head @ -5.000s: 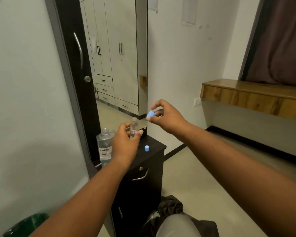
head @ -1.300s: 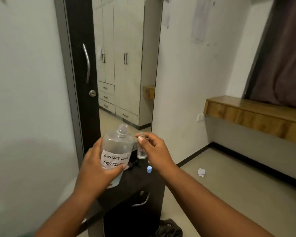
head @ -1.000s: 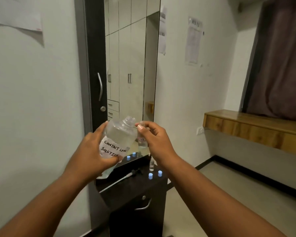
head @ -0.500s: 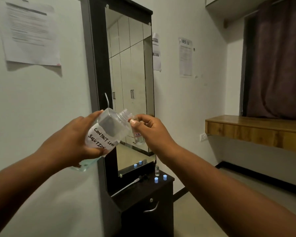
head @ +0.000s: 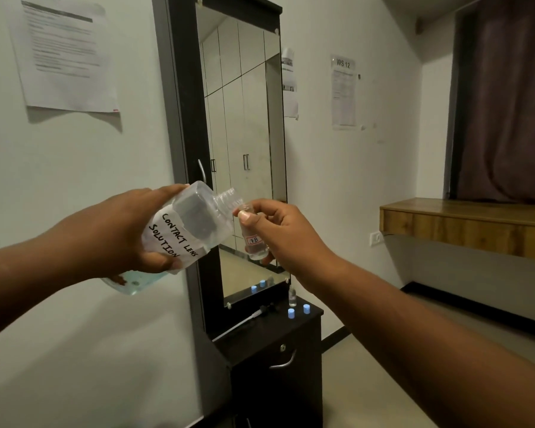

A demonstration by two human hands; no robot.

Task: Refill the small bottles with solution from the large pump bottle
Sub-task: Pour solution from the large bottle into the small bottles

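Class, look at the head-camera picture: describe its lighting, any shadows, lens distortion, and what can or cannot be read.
Head view: dim, even indoor light; the paper sheet casts a soft shadow on the wall; wide-angle lens bows the mirror frame and stretches both forearms; the large bottle label in the left hand reads clearly, as does "7B" on the small bottle in the right hand; the sheet's print is too blurred to read.

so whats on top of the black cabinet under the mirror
On the black cabinet stand a small uncapped bottle, two blue caps and the removed pump with its tube. Its left end is hidden behind the mirror frame.
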